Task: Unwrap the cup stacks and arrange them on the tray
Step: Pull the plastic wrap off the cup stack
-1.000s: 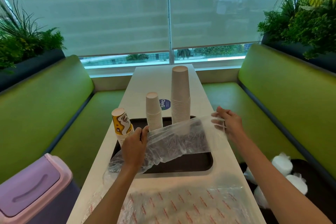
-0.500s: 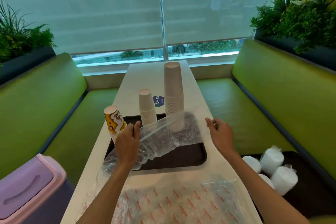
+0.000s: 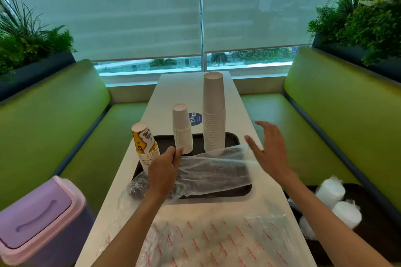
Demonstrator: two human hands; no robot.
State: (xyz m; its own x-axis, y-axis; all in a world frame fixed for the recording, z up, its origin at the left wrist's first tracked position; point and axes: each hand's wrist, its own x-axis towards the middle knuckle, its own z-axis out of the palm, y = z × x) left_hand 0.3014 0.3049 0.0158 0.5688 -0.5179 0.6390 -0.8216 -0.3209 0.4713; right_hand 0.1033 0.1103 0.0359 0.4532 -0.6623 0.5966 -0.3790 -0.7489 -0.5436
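Green booth by a window

A purple bin (image 3: 36, 221) with pink rim stands low left; green benches (image 3: 54, 119) flank the white table (image 3: 184, 89), plants (image 3: 28, 41) sit behind the benches, and a round blue sticker (image 3: 195, 118) lies on the table.

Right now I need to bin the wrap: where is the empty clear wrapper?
The clear wrapper lies across the dark tray, pinched by the left hand.

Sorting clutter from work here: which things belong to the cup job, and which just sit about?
Job: tray, tall stack, short stack, printed stack, clear wrap, wrapped stacks.
Idle: bin, sticker, printed bag, plants.
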